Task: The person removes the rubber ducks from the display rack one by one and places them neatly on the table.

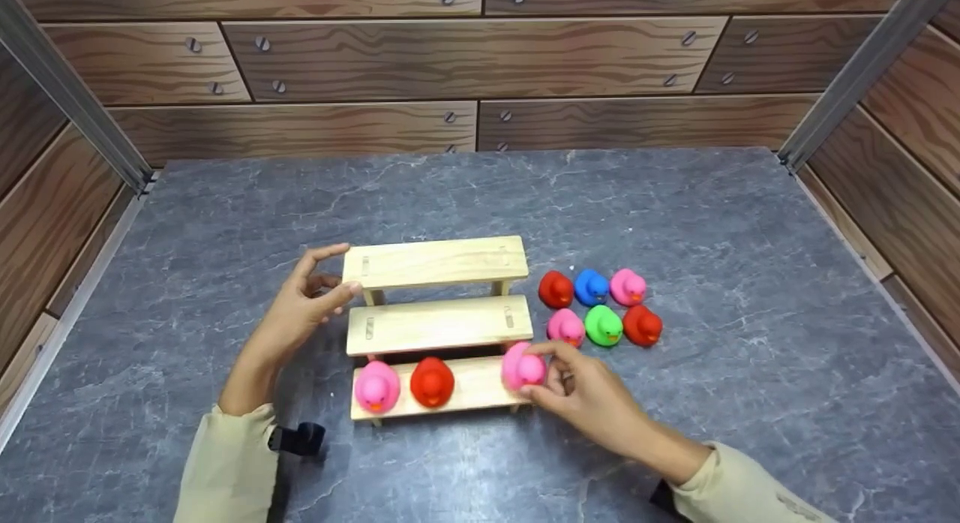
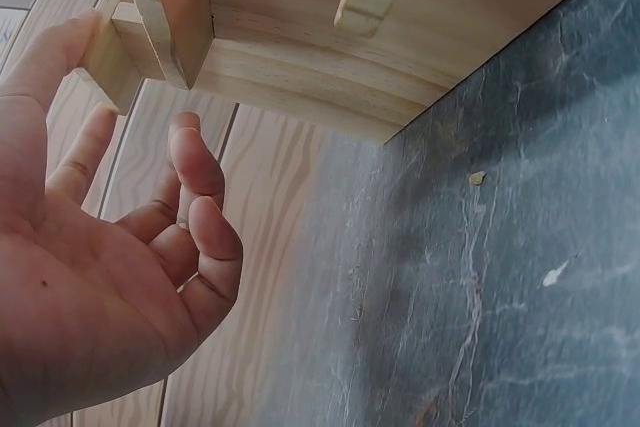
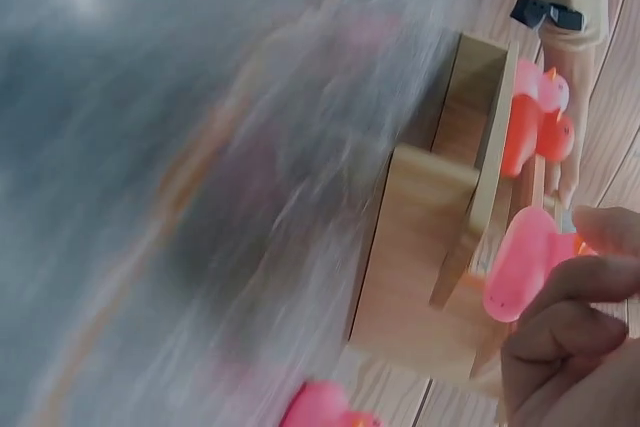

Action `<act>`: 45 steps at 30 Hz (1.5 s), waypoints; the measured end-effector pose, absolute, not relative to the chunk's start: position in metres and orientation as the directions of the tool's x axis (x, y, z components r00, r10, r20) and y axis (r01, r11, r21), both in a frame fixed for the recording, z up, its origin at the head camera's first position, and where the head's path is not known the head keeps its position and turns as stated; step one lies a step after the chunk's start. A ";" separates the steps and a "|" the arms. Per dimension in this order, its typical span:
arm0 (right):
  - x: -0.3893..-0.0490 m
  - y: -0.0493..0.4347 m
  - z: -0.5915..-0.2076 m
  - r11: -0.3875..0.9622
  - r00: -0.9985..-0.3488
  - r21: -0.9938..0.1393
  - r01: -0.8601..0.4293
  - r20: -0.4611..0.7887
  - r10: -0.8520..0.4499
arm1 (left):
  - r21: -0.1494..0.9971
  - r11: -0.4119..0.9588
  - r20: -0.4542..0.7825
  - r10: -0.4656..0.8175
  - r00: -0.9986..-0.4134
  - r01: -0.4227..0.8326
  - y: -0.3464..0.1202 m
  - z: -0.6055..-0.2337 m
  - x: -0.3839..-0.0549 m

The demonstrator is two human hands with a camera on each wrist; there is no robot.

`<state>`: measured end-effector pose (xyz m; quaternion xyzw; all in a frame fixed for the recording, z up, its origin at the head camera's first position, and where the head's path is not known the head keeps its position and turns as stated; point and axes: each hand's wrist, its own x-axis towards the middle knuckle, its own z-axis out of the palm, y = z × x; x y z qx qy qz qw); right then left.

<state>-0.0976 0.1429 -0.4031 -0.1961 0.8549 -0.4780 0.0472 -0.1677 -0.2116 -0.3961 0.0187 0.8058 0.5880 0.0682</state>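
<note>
A three-tier wooden step stand (image 1: pixel 439 324) stands on the grey marbled table. My left hand (image 1: pixel 296 305) grips the left end of its top step, index fingertip at the back corner and thumb at the front. In the left wrist view the other fingers (image 2: pixel 205 257) curl free of the wood. My right hand (image 1: pixel 589 395) pinches a pink rubber duck (image 1: pixel 521 367) at the right end of the bottom step; whether the duck touches the wood I cannot tell. Another pink duck (image 1: pixel 377 388) and a red duck (image 1: pixel 432 383) sit on that step's left half.
Right of the stand, several ducks sit on the table in two rows. Behind are a red duck (image 1: pixel 556 290), a blue duck (image 1: pixel 591 287) and a pink one; in front, a pink one, a green duck (image 1: pixel 604 326) and a red one. Wood-patterned walls (image 1: pixel 480 61) surround the table.
</note>
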 end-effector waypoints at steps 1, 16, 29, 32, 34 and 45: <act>-0.098 0.146 -0.403 0.466 -0.920 -0.835 -0.291 0.111 -0.376 | 0.950 0.308 -0.088 0.108 -0.990 -0.051 -0.211 -0.396 -0.168; -0.101 0.180 -0.402 0.516 -0.955 -0.824 -0.234 0.097 -0.279 | 0.951 0.303 -0.086 0.095 -0.992 -0.053 -0.211 -0.396 -0.168; -0.107 0.196 -0.401 0.644 -0.957 -0.732 -0.222 0.037 -0.288 | 0.952 0.304 -0.082 0.100 -0.992 -0.048 -0.211 -0.397 -0.168; -0.108 0.197 -0.405 0.652 -0.955 -0.726 -0.220 0.024 -0.296 | 0.954 0.298 -0.078 0.100 -0.992 -0.045 -0.211 -0.397 -0.169; -0.108 0.198 -0.407 0.662 -0.955 -0.720 -0.210 0.007 -0.296 | 0.955 0.293 -0.076 0.103 -0.992 -0.043 -0.211 -0.397 -0.169; -0.110 0.197 -0.413 0.758 -0.965 -0.635 -0.149 -0.072 -0.251 | 0.957 0.286 -0.072 0.096 -0.993 -0.042 -0.212 -0.397 -0.169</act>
